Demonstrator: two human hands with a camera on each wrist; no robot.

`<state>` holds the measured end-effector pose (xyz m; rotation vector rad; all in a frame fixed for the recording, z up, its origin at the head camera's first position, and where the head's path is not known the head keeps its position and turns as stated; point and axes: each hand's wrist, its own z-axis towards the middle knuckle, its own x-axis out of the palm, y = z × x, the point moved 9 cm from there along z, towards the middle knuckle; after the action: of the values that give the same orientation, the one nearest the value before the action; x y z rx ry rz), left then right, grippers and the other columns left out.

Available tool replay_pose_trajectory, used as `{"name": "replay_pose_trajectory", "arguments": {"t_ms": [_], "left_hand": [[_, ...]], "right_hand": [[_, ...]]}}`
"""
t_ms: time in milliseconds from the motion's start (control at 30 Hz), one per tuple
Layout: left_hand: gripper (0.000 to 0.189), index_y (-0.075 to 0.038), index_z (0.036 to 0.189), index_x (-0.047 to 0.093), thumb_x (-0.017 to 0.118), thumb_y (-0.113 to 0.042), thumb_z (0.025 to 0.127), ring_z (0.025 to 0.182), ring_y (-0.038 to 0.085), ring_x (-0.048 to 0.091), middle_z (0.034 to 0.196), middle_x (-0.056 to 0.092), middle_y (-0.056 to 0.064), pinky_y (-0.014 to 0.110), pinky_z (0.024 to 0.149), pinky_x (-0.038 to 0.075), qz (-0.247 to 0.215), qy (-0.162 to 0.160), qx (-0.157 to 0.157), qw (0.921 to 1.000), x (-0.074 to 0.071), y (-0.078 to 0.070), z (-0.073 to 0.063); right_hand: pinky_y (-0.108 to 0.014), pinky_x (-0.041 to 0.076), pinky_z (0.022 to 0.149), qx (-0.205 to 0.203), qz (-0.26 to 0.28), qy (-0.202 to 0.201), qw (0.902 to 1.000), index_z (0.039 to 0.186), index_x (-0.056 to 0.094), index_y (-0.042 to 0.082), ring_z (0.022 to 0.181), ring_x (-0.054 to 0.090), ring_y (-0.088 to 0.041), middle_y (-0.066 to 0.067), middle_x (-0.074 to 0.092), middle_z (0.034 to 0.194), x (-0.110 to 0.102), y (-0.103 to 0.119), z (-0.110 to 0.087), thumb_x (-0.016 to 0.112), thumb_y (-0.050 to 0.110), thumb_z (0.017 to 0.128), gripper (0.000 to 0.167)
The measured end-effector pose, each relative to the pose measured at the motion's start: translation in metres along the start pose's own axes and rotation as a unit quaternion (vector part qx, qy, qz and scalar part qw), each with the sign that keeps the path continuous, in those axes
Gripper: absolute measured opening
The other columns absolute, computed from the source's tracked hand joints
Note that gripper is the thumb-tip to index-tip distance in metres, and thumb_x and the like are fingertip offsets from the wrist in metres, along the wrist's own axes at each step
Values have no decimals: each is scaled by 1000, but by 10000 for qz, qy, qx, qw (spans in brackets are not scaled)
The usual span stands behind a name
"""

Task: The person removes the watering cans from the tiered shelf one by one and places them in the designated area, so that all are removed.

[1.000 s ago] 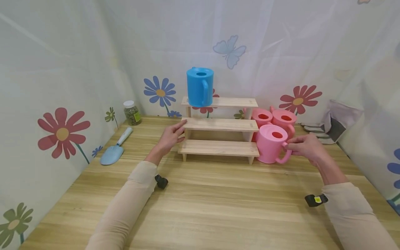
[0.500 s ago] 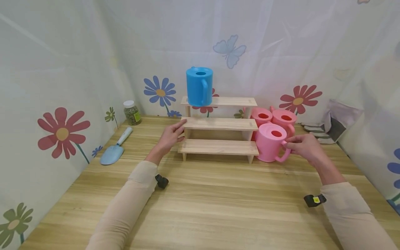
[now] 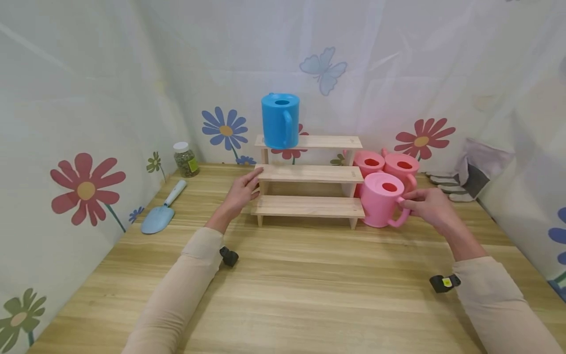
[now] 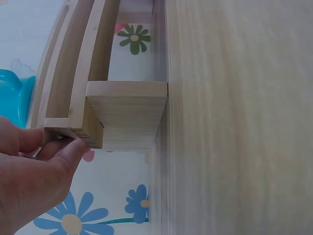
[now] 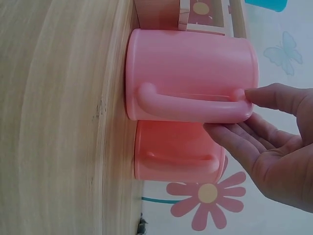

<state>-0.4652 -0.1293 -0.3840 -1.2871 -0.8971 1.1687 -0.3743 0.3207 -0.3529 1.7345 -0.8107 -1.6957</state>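
A three-tier wooden shelf stand [image 3: 309, 206] is on the table's far side. My left hand [image 3: 240, 194] pinches the left end of its middle board, thumb and fingers around the edge in the left wrist view. Upright at the stand's right end is a light pink watering can [image 3: 380, 201]. My right hand [image 5: 283, 142] pinches the upper part of its handle [image 5: 195, 107], thumb on one side, fingers on the other. Behind it stand two darker pink watering cans [image 3: 369, 169], partly hidden. A blue watering can [image 3: 280, 120] stands on the top board's left end.
A light-blue trowel [image 3: 159, 216] and a white-lidded jar [image 3: 186, 161] lie and stand at the left of the table [image 3: 287, 295]. Grey work gloves [image 3: 473, 172] lie at the back right. A flower-printed curtain [image 3: 230, 54] encloses the back and sides.
In the head view the stand, light pink watering can and right hand shift very slightly left and back, partly with the camera. Both hands keep their holds.
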Motion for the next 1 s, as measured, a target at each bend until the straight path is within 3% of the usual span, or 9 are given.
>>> {"name": "replay_pose_trajectory", "arguments": {"t_ms": [133, 233, 333, 433, 533, 633, 1000], "left_hand": [[46, -18, 156, 38, 33, -15, 111, 147, 32, 27, 165, 20, 6, 51, 115, 33, 37, -10, -59, 10000, -1, 1, -2], [46, -19, 156, 37, 32, -15, 111, 147, 32, 27, 165, 19, 6, 50, 115, 34, 74, 15, -75, 9999, -1, 2, -2], [46, -19, 156, 38, 33, -16, 111, 146, 32, 27, 165, 20, 6, 48, 115, 35, 82, 23, -75, 9999, -1, 1, -1], [46, -20, 156, 38, 33, -16, 111, 146, 31, 28, 165, 20, 5, 46, 114, 36, 73, 25, -75, 9999, -1, 1, 0], [45, -19, 156, 38, 33, -17, 111, 146, 31, 28, 165, 20, 4, 45, 114, 37, 81, 9, -68, 9999, -2, 1, 1], [46, -18, 156, 38, 35, -18, 111, 147, 30, 28, 165, 20, 3, 46, 113, 38, 131, -1, -71, 9999, -2, 1, 1], [45, -18, 156, 39, 37, -19, 110, 146, 29, 28, 165, 22, 3, 47, 113, 37, 100, 2, -4, 10000, -1, 0, 3]], "right_hand": [[-49, 56, 91, 61, -188, -4, 9998, 130, 60, -8, 105, 62, -36, -26, 63, 121, -2, 4, -3, 63, 39, 99, 55], [-47, 55, 84, -19, -440, -407, 9982, 131, 59, -8, 106, 58, -39, -28, 61, 121, -14, 17, -12, 59, 42, 100, 58], [-49, 54, 81, -318, -584, -1033, 9924, 132, 60, -7, 107, 55, -43, -29, 61, 123, -30, 42, -25, 56, 46, 100, 62], [-41, 56, 81, -665, -468, -1283, 9884, 133, 62, -1, 112, 56, -41, -26, 62, 126, -33, 73, -32, 58, 51, 98, 63], [-22, 54, 76, -1101, -305, -1214, 9860, 129, 65, 3, 111, 61, -37, -22, 66, 122, -23, 106, -32, 63, 48, 96, 57], [-16, 53, 72, -1509, -86, -1147, 9818, 124, 69, 3, 107, 65, -32, -18, 69, 117, -9, 136, -28, 67, 40, 96, 46], [-31, 57, 88, -2229, 1097, -1112, 9623, 120, 71, 6, 101, 66, -20, -8, 72, 114, 37, 221, 17, 73, 32, 94, 37]]}}
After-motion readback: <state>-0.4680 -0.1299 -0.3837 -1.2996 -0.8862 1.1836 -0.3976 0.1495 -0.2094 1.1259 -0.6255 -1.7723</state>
